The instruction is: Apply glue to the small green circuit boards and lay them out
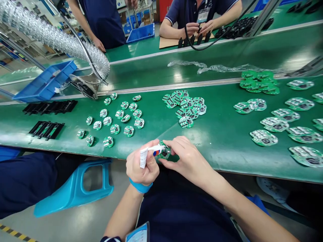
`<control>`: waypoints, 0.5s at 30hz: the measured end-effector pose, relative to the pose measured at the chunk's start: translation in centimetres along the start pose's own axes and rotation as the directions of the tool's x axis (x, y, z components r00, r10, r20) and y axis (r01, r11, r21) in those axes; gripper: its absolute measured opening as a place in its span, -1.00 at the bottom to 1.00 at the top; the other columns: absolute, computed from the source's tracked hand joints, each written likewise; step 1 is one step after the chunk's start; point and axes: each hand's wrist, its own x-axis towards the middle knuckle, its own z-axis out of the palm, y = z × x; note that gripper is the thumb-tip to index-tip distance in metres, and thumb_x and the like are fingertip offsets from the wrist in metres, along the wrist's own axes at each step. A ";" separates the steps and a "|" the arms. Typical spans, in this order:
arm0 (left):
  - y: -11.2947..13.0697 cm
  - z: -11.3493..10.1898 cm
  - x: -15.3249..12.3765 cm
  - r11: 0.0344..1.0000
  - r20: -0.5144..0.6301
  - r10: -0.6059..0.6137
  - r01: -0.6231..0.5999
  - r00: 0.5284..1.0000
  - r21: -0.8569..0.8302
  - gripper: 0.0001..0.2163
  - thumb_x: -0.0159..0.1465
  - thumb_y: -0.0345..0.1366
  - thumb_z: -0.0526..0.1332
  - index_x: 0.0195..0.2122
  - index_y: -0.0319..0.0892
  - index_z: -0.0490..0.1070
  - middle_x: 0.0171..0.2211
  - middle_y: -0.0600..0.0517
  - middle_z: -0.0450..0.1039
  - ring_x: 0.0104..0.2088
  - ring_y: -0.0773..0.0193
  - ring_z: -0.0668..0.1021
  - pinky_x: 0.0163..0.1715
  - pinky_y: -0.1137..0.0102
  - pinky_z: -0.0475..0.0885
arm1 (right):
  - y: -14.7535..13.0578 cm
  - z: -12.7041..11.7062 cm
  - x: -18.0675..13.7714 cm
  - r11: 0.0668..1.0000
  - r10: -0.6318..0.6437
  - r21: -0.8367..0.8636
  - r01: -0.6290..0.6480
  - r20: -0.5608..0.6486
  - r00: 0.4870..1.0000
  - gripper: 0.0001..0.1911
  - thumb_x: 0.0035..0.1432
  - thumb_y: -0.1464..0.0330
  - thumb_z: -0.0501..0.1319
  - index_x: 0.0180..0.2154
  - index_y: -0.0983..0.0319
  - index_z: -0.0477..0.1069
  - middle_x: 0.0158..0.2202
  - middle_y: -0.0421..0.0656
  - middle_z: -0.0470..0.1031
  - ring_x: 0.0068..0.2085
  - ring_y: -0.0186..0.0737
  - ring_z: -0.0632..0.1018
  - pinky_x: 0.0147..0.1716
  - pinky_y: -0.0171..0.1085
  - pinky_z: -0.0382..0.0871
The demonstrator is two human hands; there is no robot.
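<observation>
My left hand point(142, 164), with a blue wristband point(140, 186), grips a small white tube of adhesive point(152, 149) with a coloured label. The nozzle of the tube points at a round green circuit board point(164, 152). My right hand point(186, 158) pinches that board from the right, just above the bench's front edge. I cannot tell whether the tube touches the board. Nearest the hands, several small round green boards point(108, 142) lie to the left, and a pile of green boards point(186, 123) lies ahead.
Larger round green boards point(275, 124) cover the right of the green conveyor bench point(222, 154). Black plastic trays point(46, 130) and a blue bin point(44, 82) sit at the left. A silver duct point(50, 37) hangs over the bench. Beyond it, a co-worker's hands point(199, 29) work.
</observation>
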 end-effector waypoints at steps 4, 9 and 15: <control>-0.2 -1.0 0.8 0.990 -0.106 -0.139 0.141 0.985 0.007 -0.74 0.47 -0.15 0.20 -0.20 -0.24 0.54 -0.44 -0.05 0.66 -0.55 0.22 0.64 -0.47 0.33 0.59 | 0.9 0.0 0.3 0.999 -0.011 -0.030 0.011 0.004 1.000 -0.61 0.17 0.40 0.47 0.01 0.23 0.46 -0.34 -0.15 0.53 -0.27 -0.07 0.56 -0.25 -0.13 0.43; -0.9 -1.8 2.6 0.914 -0.208 -0.396 0.363 0.894 -0.179 -0.73 0.47 -0.17 0.21 -0.24 -0.27 0.55 -0.50 -0.01 0.63 -0.59 0.25 0.62 -0.57 0.40 0.53 | 3.5 0.1 4.1 0.994 0.020 -0.113 -0.009 0.096 0.995 -0.66 0.15 0.31 0.49 -0.07 0.26 0.54 -0.37 -0.17 0.52 -0.28 -0.08 0.54 -0.15 -0.08 0.40; -3.6 -3.2 2.1 0.802 -0.184 -0.592 0.551 0.784 -0.232 -0.67 0.44 -0.09 0.24 -0.26 -0.29 0.56 -0.52 -0.04 0.62 -0.61 0.23 0.61 -0.69 0.46 0.42 | 7.0 2.6 14.5 0.954 0.133 -0.293 -0.058 0.245 0.960 -0.55 0.19 0.19 0.45 0.02 0.33 0.58 -0.07 0.06 0.55 0.01 0.11 0.53 0.04 0.01 0.33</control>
